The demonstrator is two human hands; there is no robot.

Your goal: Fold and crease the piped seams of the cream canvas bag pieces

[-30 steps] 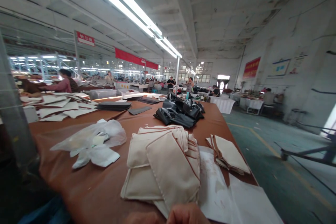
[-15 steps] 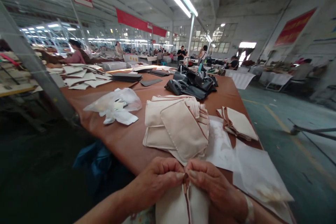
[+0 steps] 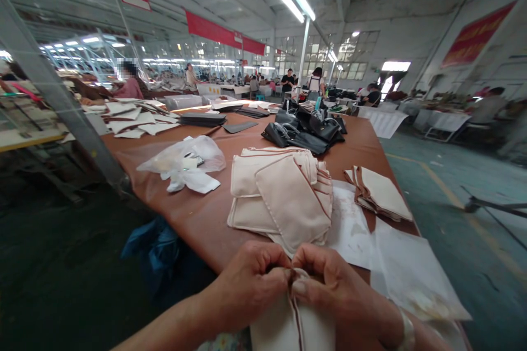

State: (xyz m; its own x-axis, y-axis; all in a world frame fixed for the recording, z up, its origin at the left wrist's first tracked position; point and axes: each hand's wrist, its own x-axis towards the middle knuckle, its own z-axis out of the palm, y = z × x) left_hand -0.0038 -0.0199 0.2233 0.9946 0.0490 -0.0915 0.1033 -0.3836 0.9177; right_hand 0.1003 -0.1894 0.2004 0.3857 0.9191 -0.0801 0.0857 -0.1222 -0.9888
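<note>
My left hand (image 3: 251,285) and my right hand (image 3: 333,290) meet at the bottom middle, both pinched on the top edge of a cream cloth pouch with brown piping (image 3: 292,326). The fingertips touch each other over the brown seam. The pouch hangs below my hands, just in front of the near edge of the brown table (image 3: 197,219). Right beyond my hands lies a pile of the same cream pouches (image 3: 284,197). A smaller stack of cream pieces (image 3: 381,192) sits to its right.
White sheets (image 3: 395,263) lie under and beside the piles at the near right. A clear plastic bag (image 3: 185,162) lies left of the pile. Black bags (image 3: 307,131) sit farther back, with flat dark and white pieces (image 3: 135,118) at far left. Other people work at distant tables.
The view has tipped down since a second ago, bringing both hands and the pouch into sight. Over the last half second the hands stay pinched together, shifted slightly up.
</note>
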